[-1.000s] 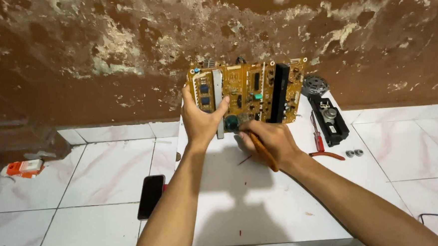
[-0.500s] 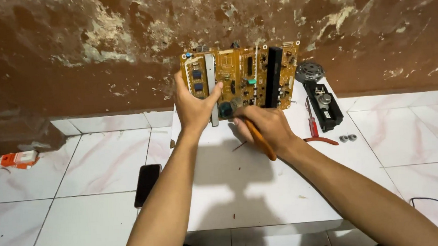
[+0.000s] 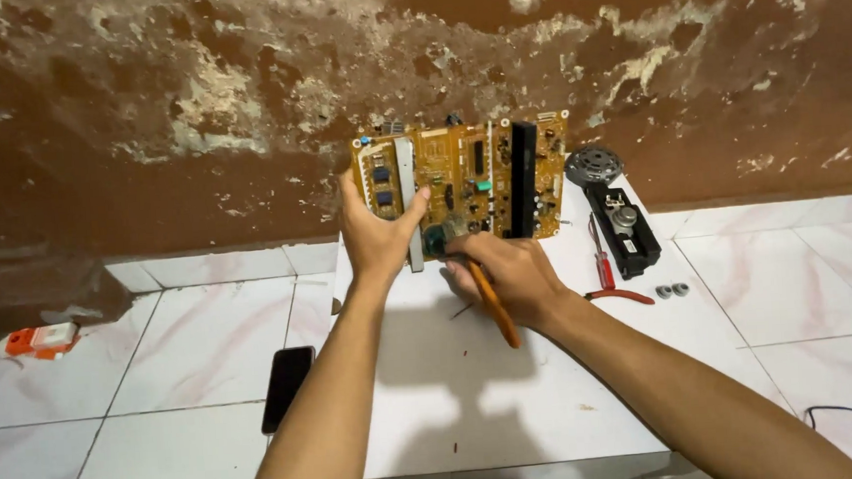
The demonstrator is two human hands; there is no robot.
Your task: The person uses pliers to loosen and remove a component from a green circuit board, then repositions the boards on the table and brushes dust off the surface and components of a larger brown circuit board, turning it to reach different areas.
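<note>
- Forearms reach up from the bottom edge, over a white slab [image 3: 493, 401] that lies on the pale tiled floor [image 3: 161, 380].
- A black phone [image 3: 287, 387] lies flat on the tiles just left of the slab, beside the left forearm and clear of it.
- A thin dark cable [image 3: 848, 412] curls on the tiles at far right, well apart from the hands.
- The right hand [image 3: 506, 274] is closed around an orange-handled tool [image 3: 496, 306]; the handle sticks back toward the wrist, and the tip is hidden behind the fingers at the board's lower edge.
- The left hand [image 3: 379, 237] grips the board's left part, thumb across the front by a pale upright strip, fingers hidden behind.
- The circuit board [image 3: 462, 184] stands upright on the slab's far part, tan, facing the camera, with a tall black block right of centre.
- Red-handled pliers [image 3: 611, 276] lie on the slab just right of the right hand.
- Two small grey rings [image 3: 674, 290] sit side by side near the pliers' handles.
- A long black part [image 3: 622, 229] lies beyond the pliers, running away from the camera.
- A round grey disc [image 3: 593, 166] sits at its far end, beside the board's right edge.
- An orange and white object [image 3: 43, 340] lies on the tiles far left.
- A peeling brown wall [image 3: 196, 106] rises behind everything.
</note>
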